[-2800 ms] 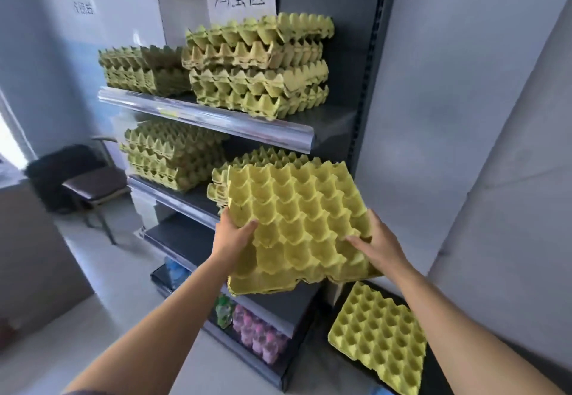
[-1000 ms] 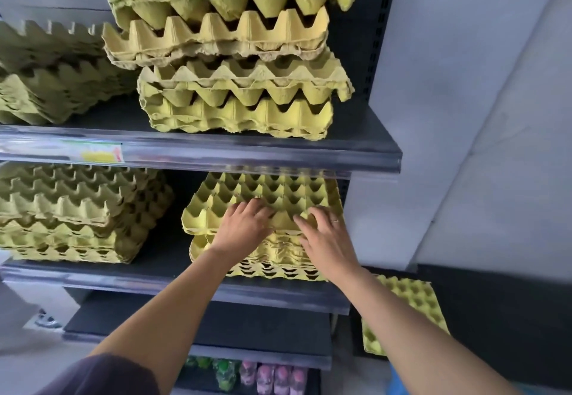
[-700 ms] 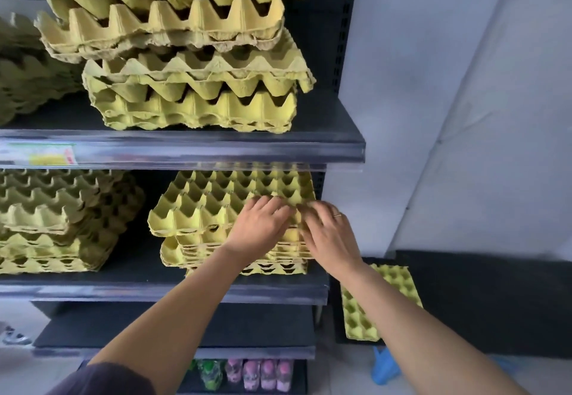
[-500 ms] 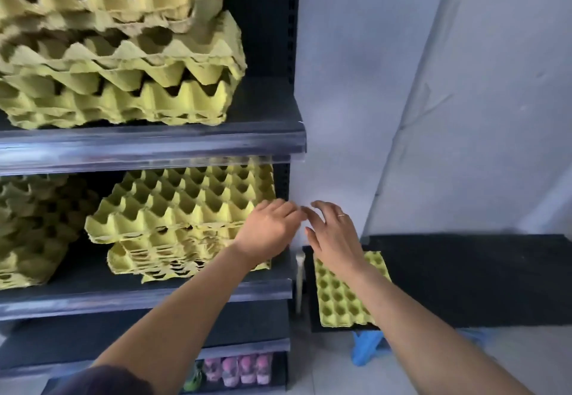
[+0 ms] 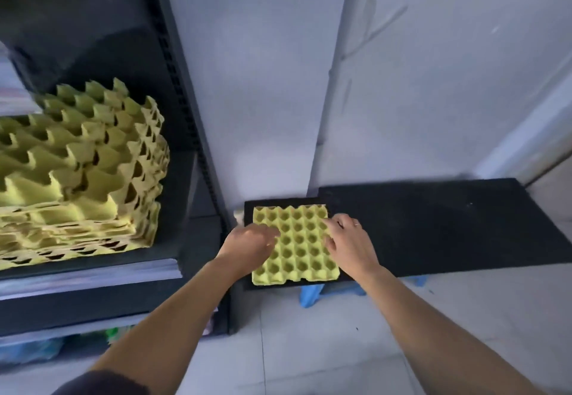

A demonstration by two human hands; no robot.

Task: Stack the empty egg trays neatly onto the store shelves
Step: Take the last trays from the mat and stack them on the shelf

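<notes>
Off the shelf stack (image 5: pixel 77 178) now, left hand (image 5: pixel 247 244) and right hand (image 5: pixel 349 247), grasping nothing, flank the egg tray (image 5: pixel 298 249) at its edges; bare mat (image 5: pixel 433 224) rightward.

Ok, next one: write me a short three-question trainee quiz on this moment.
1. True or false: the loose egg tray lies on the shelf beside the tray stack.
2. Which hand wears a ring? A) left hand B) right hand C) neither
3. Fill in: the loose egg tray's cups face ____.
Key: 1 false, it lies on the black platform to the right of the shelving; 2 B; 3 up.
</notes>
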